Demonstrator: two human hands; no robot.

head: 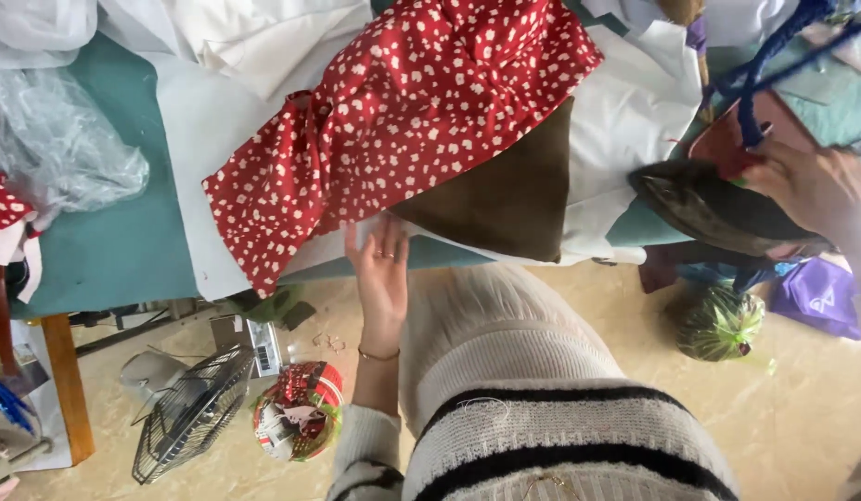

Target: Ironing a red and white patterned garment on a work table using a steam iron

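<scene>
A red cloth with small white flowers (403, 121) lies spread over white fabric (625, 121) on the green table (106, 250). A brown cushion-like pad (509, 199) rests under its near edge. My left hand (379, 274) is open, fingers flat, touching the near edge of the white fabric just below the red cloth. My right hand (811, 186) at the far right grips the handle of a dark flat iron (709, 209), whose blue cord (755, 83) runs up and away.
Crumpled clear plastic (64, 148) lies at the table's left. On the floor below stand a wire fan guard (189, 413), a round red tin (299, 425), a green wrapped bundle (720, 323) and a purple bag (820, 297). A wooden table leg (67, 385) is at left.
</scene>
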